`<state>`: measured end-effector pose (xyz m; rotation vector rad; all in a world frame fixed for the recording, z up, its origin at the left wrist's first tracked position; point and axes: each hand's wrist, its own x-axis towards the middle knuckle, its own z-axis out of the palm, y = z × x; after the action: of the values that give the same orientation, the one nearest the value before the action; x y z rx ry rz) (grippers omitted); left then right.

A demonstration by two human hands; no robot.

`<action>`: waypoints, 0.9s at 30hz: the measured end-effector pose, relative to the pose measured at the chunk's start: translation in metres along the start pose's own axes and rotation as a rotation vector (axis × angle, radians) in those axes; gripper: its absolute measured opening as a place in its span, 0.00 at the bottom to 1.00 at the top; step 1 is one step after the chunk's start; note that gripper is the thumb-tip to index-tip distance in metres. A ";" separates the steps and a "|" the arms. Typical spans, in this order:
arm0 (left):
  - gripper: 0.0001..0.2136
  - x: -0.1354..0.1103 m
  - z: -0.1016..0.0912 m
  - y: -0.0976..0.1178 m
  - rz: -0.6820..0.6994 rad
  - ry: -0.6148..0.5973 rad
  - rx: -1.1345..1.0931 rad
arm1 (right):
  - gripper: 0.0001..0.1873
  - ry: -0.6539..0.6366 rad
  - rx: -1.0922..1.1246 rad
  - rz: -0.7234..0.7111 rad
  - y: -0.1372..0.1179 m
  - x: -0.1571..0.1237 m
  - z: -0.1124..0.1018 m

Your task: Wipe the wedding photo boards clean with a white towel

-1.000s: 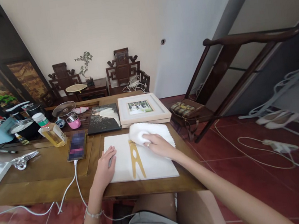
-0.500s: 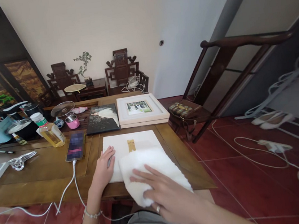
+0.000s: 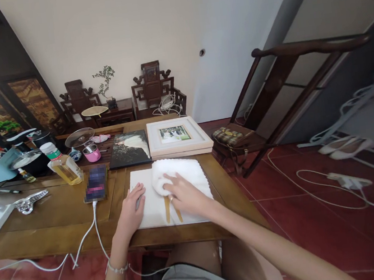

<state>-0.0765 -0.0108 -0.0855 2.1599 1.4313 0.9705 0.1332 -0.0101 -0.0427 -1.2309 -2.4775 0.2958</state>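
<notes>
A flat white board (image 3: 148, 213) lies near the front edge of the wooden table (image 3: 123, 234). My left hand (image 3: 132, 210) rests on its left side, open, fingers stretched over the surface. With my right hand (image 3: 183, 192) I press and grip a white fluffy cloth (image 3: 191, 171) on the board's upper right part. The cloth is bunched on its left side and spreads out to a scalloped right edge. Below it show two yellow-brown strips (image 3: 167, 210) of a figure on the board; the figure's upper part is covered.
Behind the board lie a dark picture panel (image 3: 128, 149) and a white framed photo (image 3: 181, 147). To the left are a charging phone (image 3: 95, 183), an oil bottle (image 3: 62, 164), a pink cup (image 3: 92, 153) and a clear hair clip (image 3: 31, 201). A chair (image 3: 257, 99) stands at right.
My right hand has pushed the cloth away from me, from the board's near right corner to its far side. The figure's top is now covered and its lower strips show. My left hand stays put.
</notes>
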 end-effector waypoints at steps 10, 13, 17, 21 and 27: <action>0.15 0.000 0.002 -0.003 -0.002 -0.008 -0.002 | 0.17 -0.191 0.107 -0.160 -0.061 -0.078 -0.008; 0.15 0.000 0.002 -0.004 0.007 0.003 -0.008 | 0.16 -0.127 0.111 -0.117 -0.050 -0.063 -0.006; 0.15 -0.001 0.002 -0.004 0.004 0.003 -0.011 | 0.13 -0.050 0.040 -0.038 -0.023 -0.018 -0.001; 0.15 0.000 0.001 -0.002 0.002 -0.018 0.011 | 0.14 -0.059 -0.014 -0.011 -0.010 0.018 0.000; 0.16 0.001 -0.001 -0.001 0.006 -0.038 0.032 | 0.15 -0.153 -0.080 0.003 -0.042 -0.001 0.002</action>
<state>-0.0776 -0.0096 -0.0857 2.1941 1.4328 0.9096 0.1025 -0.0357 -0.0304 -1.2882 -2.6404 0.3053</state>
